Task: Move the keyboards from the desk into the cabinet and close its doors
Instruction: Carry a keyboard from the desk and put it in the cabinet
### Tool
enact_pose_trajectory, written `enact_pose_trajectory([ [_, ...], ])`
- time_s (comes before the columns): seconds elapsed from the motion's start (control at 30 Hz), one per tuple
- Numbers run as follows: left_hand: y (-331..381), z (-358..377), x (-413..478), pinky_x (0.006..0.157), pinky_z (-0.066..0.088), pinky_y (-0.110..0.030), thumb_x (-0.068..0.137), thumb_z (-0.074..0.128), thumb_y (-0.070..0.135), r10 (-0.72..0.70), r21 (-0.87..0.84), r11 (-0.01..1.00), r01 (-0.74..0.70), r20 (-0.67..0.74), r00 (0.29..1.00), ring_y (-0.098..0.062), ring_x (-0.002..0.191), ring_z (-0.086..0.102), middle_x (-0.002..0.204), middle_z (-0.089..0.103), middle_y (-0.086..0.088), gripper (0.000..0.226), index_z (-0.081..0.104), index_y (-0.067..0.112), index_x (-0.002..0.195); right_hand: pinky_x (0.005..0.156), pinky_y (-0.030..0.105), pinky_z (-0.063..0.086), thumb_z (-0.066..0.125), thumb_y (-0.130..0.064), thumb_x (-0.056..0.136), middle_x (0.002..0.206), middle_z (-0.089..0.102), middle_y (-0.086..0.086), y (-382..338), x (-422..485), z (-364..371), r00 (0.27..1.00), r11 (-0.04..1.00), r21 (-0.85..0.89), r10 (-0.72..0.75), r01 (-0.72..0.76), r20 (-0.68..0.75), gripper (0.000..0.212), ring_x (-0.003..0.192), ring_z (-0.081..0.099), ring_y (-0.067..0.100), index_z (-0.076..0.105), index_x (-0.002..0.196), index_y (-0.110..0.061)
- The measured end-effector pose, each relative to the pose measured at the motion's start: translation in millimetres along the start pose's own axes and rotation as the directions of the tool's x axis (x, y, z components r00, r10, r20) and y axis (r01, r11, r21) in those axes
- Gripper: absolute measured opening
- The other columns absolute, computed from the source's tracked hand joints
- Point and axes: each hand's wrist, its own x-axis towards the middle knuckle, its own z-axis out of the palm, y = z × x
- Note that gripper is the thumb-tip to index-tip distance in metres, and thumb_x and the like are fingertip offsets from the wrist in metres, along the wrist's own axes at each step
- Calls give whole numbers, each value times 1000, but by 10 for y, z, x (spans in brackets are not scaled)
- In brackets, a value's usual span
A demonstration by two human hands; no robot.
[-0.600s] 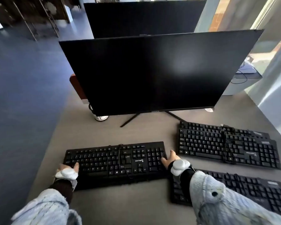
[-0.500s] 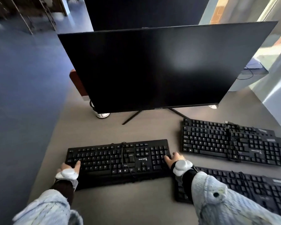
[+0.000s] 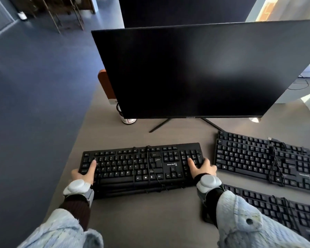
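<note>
So the grab finally happened. Half a second back both hands were only parked at the near corners of the keyboard (image 3: 141, 167), thumbs barely on the edge. Now the left hand (image 3: 85, 173) has its thumb laid up over the keys at the left end, with the other fingers curled around the side, and the right hand (image 3: 203, 170) has its thumb on the numpad with its fingers wrapped over the right end. So from where I'm watching it's a pinch at each end, thumb on top; how far the fingers reach underneath I can't see.

The board looks to be resting on the desk (image 3: 104, 122) in front of the monitor (image 3: 195, 72), with its cable (image 3: 148, 165) wound around the middle. That's handy, since there's nothing to dangle. I can't tell if the near edge has come up off the surface at all.

Two more keyboards are waiting: one stack (image 3: 268, 161) just to the right, and another (image 3: 279, 210) partly under my right sleeve.

My read is that this is the very start of the job: first keyboard gripped, lift next. No cabinet in view yet, so I'll have to turn and find it. The monitor's stand legs are close behind, so I'd lift straight up.
</note>
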Motion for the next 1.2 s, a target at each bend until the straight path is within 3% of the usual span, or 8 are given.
enact_pose_trajectory([
  [0.1, -63, -186, -229, 90, 46, -43, 74, 56, 65, 78, -104, 990, -92, -124, 989, -35, 88, 61, 92, 66, -14, 55, 59, 13, 93, 95, 42, 42, 55, -61, 77, 131, 43, 19, -49, -23, -110, 996, 993, 82, -77, 79, -34, 73, 119, 50, 38, 42, 136, -20],
  [0.17, -170, -355, -483, 79, 45, -38, 77, 58, 58, 83, -202, 970, -134, -241, 967, -30, 77, 57, 74, 61, -7, 37, 52, 22, 69, 95, 43, 42, 53, -62, 76, 131, 43, 18, -99, -76, -229, 988, 982, 105, -153, 156, -36, 73, 118, 50, 38, 41, 136, -22],
  [0.23, -379, -554, -771, 74, 42, -35, 79, 59, 53, 57, -272, 949, -158, -343, 937, -28, 74, 54, 72, 58, -6, 34, 48, 24, 65, 95, 43, 42, 52, -61, 76, 130, 43, 18, -177, -227, -352, 966, 960, 109, -260, 260, -11, 73, 117, 51, 39, 41, 136, -21],
  [0.47, -998, -1231, -1320, 80, 41, -37, 87, 53, 48, -58, -352, 931, -97, -404, 913, -33, 85, 57, 88, 60, -14, 38, 61, 10, 87, 94, 43, 43, 50, -56, 80, 127, 44, 19, -621, -912, -369, 847, 848, 61, -530, 527, 44, 72, 117, 49, 39, 36, 140, -19],
  [0.7, -2151, -2298, -1411, 87, 40, -41, 82, 52, 59, -361, -511, 854, 96, -451, 816, -42, 109, 57, 120, 62, -22, 63, 59, 7, 117, 97, 42, 41, 50, -54, 82, 127, 45, 22, -1204, -2286, 517, 626, 647, 33, -748, 762, 220, 71, 119, 48, 41, 36, 140, -16],
  [0.93, -3239, -3583, -1129, 105, 39, -45, 77, 54, 64, -491, -648, 756, 94, -467, 735, -41, 125, 48, 140, 49, -19, 76, 49, 15, 134, 95, 43, 41, 50, -56, 80, 126, 45, 26, -1727, -3787, 1802, 451, 498, 46, -817, 866, 360, 69, 117, 49, 43, 40, 134, -14],
  [1.07, -3802, -4341, -907, 107, 39, -46, 76, 57, 62, -541, -687, 722, 82, -487, 685, -39, 125, 49, 139, 50, -18, 80, 45, 12, 138, 78, 40, 40, 50, -58, 77, 113, 49, 26, -1971, -4663, 2529, 373, 441, 83, -834, 894, 407, 58, 104, 54, 43, 47, 109, -10],
  [1.2, -4286, -4909, -603, 108, 38, -45, 76, 59, 61, -609, -740, 666, 91, -470, 639, -38, 127, 47, 139, 50, -18, 78, 47, 14, 136, 73, 37, 36, 49, -60, 76, 99, 44, 18, -2298, -5428, 3258, 280, 364, 99, -839, 926, 466, 58, 103, 54, 42, 46, 106, -10],
])
